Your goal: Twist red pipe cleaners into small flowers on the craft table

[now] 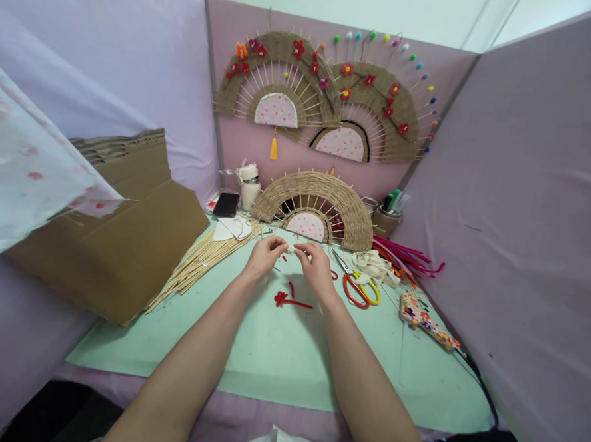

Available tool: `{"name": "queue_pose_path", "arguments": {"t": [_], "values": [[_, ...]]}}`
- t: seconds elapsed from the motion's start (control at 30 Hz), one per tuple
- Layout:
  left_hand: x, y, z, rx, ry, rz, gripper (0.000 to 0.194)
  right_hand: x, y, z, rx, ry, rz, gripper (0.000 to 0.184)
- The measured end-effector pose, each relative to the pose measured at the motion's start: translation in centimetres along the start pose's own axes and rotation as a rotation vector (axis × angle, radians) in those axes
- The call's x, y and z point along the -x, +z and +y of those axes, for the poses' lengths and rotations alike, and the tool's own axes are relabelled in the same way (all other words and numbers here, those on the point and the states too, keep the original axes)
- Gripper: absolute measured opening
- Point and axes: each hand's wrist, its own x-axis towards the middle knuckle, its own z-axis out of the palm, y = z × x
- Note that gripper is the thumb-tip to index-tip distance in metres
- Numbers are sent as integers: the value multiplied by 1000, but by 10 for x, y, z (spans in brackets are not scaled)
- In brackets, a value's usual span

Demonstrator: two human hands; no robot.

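Two bare hands meet over the middle of a pale green tabletop [277, 360], wrists apart and fingertips nearly together. The left hand [267, 256] is closed to a pinch, thumb against fingers, and the right hand [315, 265] mirrors it; between them they grip a small pale piece [291, 250] — too small to make out exactly what it is. Just below the hands, nearer the person, lies a red fuzzy flower [281, 299] with its stem pointing right, and a short magenta strip [291, 289] sits just beside it. Right of the right hand are scissors [350, 270] with red and yellow handles, close to a heap of cream ribbon [377, 266]; behind that heap spreads a bunch of pink and red fuzzy stems [408, 252]. A flower-patterned glue gun [427, 321] lies farther right, its black cord running toward the table's near edge. On the left, thin wooden sticks [197, 268] fan out beside a large sheet of cardboard [124, 237]. Beyond the hands stands a twine-wrapped fan [322, 186], upright, with a spotted half-round at its base, and two flower-trimmed fans hang overlapping on the pink back panel [250, 141].
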Motion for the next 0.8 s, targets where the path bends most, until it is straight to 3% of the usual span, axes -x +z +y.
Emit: {"name": "queue_pose_path", "arguments": {"t": [0.13, 0.23, 0.6, 0.8], "values": [[2, 2, 3, -46, 53, -26, 13, -2, 1, 3, -268, 229, -75, 35], [3, 3, 5, -99, 67, -33, 13, -1, 2, 5, -334, 300, -123, 39], [2, 3, 1, -120, 73, -53, 11, -1, 0, 2, -303, 278, -68, 28], [3, 3, 5, -36, 48, -35, 12, -1, -1, 0, -200, 168, -47, 26]]}}
